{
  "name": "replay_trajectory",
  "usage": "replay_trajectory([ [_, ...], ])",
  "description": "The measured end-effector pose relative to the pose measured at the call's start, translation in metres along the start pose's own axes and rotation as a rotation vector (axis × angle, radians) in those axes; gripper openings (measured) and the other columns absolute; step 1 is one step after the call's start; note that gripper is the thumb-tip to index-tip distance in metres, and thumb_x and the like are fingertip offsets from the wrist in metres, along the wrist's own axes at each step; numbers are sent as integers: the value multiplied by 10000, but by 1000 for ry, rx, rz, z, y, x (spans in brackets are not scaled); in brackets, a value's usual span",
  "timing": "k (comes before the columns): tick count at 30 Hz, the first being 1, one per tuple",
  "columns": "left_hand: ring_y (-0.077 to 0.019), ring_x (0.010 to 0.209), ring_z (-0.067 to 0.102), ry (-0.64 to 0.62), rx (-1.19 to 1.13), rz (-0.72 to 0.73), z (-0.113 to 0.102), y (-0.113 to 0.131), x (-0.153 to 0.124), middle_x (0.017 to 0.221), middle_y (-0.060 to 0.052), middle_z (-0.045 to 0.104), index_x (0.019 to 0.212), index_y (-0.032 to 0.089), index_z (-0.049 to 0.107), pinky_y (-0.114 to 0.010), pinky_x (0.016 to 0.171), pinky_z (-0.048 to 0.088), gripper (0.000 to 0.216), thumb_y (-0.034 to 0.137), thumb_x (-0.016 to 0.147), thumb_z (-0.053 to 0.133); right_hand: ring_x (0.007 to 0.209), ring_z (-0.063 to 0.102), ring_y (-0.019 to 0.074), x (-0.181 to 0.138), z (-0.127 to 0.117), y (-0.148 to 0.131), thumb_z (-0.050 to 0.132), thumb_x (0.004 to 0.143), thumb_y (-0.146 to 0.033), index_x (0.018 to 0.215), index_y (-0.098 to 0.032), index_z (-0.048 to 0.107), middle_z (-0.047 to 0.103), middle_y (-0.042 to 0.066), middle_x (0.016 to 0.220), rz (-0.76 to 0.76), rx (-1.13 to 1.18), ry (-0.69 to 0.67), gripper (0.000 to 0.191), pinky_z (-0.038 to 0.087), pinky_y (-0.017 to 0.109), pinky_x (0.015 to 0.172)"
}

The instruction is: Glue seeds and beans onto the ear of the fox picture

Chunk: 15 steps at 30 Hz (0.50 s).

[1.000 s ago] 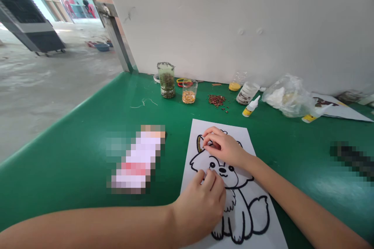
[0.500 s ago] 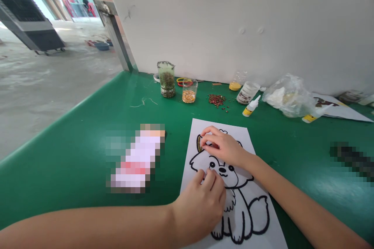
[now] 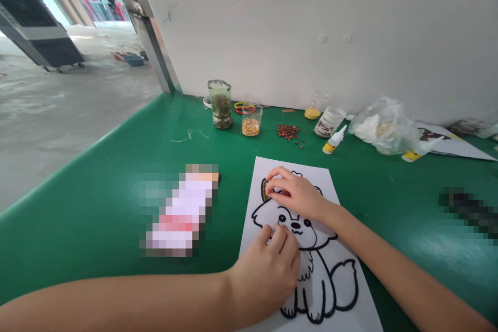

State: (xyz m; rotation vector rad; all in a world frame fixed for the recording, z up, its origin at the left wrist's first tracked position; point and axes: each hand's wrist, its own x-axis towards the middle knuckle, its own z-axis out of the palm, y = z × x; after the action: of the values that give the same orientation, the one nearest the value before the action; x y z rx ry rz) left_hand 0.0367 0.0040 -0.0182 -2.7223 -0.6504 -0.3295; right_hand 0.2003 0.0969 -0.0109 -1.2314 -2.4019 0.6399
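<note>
A white sheet of paper (image 3: 249,238) with a dog-like animal drawn in thick black outline lies on the green tabletop. My right hand (image 3: 298,196) is over the animal's head, fingers bent and their tips together at the left ear (image 3: 264,190), which has small yellowish-brown bits inside its outline. Anything pinched there is too small to make out. Lower down, my left hand (image 3: 268,270) hovers or rests over the drawing's chest and left side, its fingers curled in. What it holds, if anything, is hidden beneath the fingers.
Behind the paper stand a green cup of small seeds (image 3: 221,106), a cup of corn kernels (image 3: 251,123), a pile of red beans (image 3: 288,132), a tipped jar (image 3: 329,121), a glue bottle (image 3: 333,141) and a plastic bag (image 3: 383,127). A blurred phone-like object (image 3: 182,212) lies left.
The view has shifted very slightly. Both hands keep nearly the same place, the right fingertips still at the ear.
</note>
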Motion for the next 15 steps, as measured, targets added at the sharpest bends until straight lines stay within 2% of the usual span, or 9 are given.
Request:
replay_trajectory([
  [15,-273,948,554,1,-3,-3,1,-1,-1,1048,-146,599,990,79,605,-373,780,435,286,195,870,373,525,446,28,-1,0,0,519,858,-225,810,-226,586,531,-12,1133,4,18,8,82,386,229,596],
])
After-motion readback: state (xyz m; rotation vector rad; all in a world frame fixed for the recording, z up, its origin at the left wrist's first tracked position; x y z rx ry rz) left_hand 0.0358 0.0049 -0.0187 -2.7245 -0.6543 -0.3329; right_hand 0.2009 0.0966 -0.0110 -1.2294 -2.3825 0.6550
